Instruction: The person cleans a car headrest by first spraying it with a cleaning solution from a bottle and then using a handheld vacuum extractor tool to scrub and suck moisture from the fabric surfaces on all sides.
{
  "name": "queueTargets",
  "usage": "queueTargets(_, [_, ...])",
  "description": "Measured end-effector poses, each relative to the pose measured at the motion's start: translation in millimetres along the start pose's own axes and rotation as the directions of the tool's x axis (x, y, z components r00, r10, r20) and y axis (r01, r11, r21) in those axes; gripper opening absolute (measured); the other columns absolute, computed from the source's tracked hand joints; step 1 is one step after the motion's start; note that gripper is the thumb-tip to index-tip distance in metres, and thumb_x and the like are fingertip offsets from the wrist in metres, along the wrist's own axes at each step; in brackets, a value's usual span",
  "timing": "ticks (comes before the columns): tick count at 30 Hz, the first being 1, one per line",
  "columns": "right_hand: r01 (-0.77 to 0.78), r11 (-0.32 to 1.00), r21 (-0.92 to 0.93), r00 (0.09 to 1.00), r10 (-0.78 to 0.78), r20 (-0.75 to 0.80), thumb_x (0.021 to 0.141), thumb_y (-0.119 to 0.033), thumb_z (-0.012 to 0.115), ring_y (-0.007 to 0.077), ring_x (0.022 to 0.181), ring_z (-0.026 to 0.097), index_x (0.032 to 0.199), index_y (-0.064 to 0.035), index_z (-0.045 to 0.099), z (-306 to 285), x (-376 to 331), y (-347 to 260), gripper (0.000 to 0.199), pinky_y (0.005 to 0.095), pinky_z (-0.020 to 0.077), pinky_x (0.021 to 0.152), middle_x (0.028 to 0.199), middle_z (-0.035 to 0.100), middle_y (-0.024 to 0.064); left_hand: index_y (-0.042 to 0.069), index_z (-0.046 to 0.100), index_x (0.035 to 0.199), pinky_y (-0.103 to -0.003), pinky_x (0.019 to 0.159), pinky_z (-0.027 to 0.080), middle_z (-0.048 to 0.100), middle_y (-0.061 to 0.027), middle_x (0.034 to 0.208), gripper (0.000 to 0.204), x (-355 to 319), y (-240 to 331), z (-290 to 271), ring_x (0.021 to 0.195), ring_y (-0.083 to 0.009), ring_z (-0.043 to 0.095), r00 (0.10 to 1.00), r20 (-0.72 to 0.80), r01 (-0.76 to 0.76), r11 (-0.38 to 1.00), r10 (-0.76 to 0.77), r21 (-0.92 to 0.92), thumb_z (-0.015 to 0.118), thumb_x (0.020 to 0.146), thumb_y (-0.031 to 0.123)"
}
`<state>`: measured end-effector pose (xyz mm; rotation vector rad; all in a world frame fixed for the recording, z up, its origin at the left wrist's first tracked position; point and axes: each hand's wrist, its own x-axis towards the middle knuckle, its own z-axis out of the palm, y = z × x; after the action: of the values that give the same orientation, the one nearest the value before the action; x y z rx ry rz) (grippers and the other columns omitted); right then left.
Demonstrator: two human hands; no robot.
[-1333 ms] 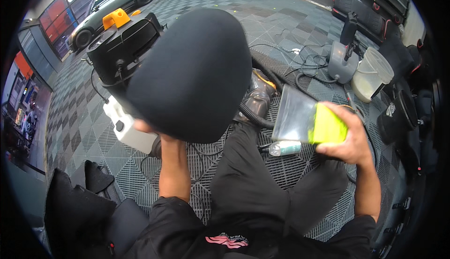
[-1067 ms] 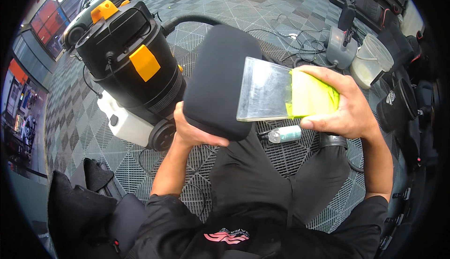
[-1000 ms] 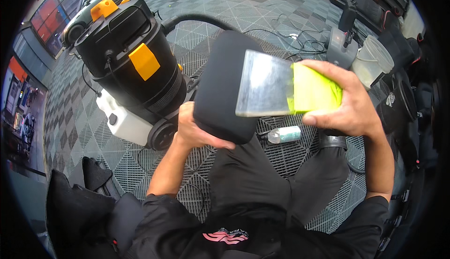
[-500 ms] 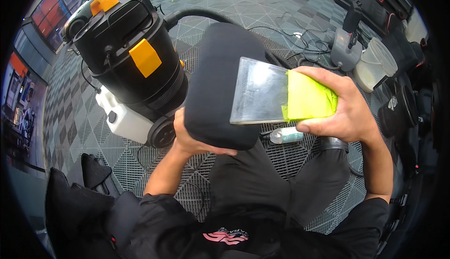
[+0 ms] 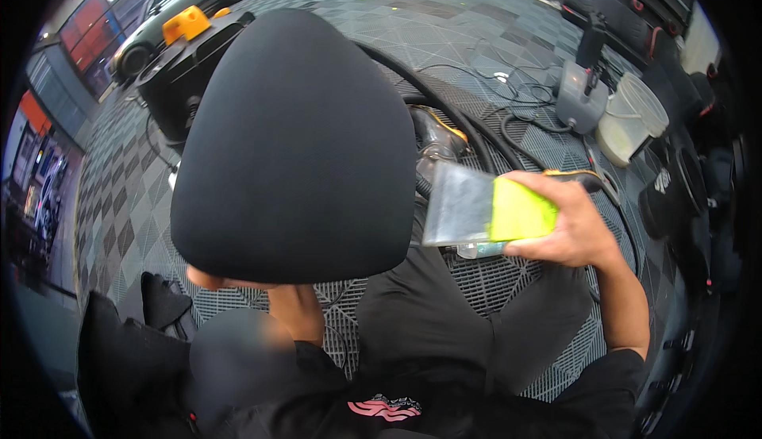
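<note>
The black cushion (image 5: 294, 153) looks like smooth, matt cloth; the clear plate (image 5: 459, 205), glossy plastic; the floor (image 5: 484, 286), ribbed plastic.

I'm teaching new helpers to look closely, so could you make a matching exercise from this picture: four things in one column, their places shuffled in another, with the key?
Things
1. black padded piece
2. clear blade with a yellow-green grip
3. translucent bucket
4. parked car

Places
A. on the floor beside the grey machine
B. in the right hand
C. toward the picture's upper left corner
D. in the left hand, which it mostly hides

Right pairs: 1-D, 2-B, 3-A, 4-C.
</note>
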<state>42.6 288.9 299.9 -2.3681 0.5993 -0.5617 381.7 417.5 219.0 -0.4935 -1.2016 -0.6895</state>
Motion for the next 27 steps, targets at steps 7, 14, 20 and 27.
queueTargets(7, [0.061,0.994,0.092,0.985,-0.045,-0.169,0.064,-0.021,0.094,0.0181,0.105,0.066,0.135,0.0024,0.059,-46.9,2.2,-22.0,0.082,0.0314,0.0510,0.097,0.118,0.069,0.0113,-0.001,0.063,0.126,-0.041,0.097,0.053,0.067,-0.0128,0.123,0.063,-59.4,-4.2,-14.9,0.111,-0.0275,0.066,0.887,-0.367,0.462,0.513,-0.281,0.723,0.082,0.077,0.034])
queueTargets(14, [0.131,0.991,-0.022,0.991,-0.132,-0.037,0.067,-0.021,0.094,0.0161,0.098,0.069,0.131,-0.0005,0.063,-32.4,17.8,-22.6,0.074,0.0307,0.0544,0.091,0.110,0.073,0.0108,0.001,0.074,0.103,-0.036,0.085,0.058,0.075,-0.0110,0.104,0.051,-49.7,-26.1,9.8,0.092,-0.0278,0.074,0.761,-0.187,0.449,0.296,-0.621,0.843,0.087,0.063,0.030])
queueTargets(20, [0.099,0.995,0.001,0.994,-0.099,0.045,0.068,-0.026,0.093,0.0202,0.091,0.072,0.129,-0.0013,0.063,-15.3,39.7,-13.9,0.072,0.0329,0.0565,0.086,0.104,0.074,0.0130,0.004,0.075,0.096,-0.034,0.072,0.060,0.076,-0.0093,0.099,0.046,-57.4,-36.7,19.8,0.081,-0.0265,0.075,0.725,-0.030,0.295,0.271,-0.688,0.916,0.088,0.058,0.027])
queueTargets(27, [0.059,0.991,-0.118,0.988,-0.041,0.148,0.068,-0.033,0.091,0.0346,0.087,0.073,0.127,-0.0075,0.065,12.2,40.8,13.5,0.070,0.0387,0.0573,0.080,0.100,0.075,0.0158,0.002,0.074,0.091,-0.035,0.070,0.060,0.076,-0.0094,0.090,0.047,-108.7,-40.2,15.6,0.079,-0.0274,0.075,0.809,-0.019,0.235,0.295,-0.587,0.926,0.087,0.061,0.036])
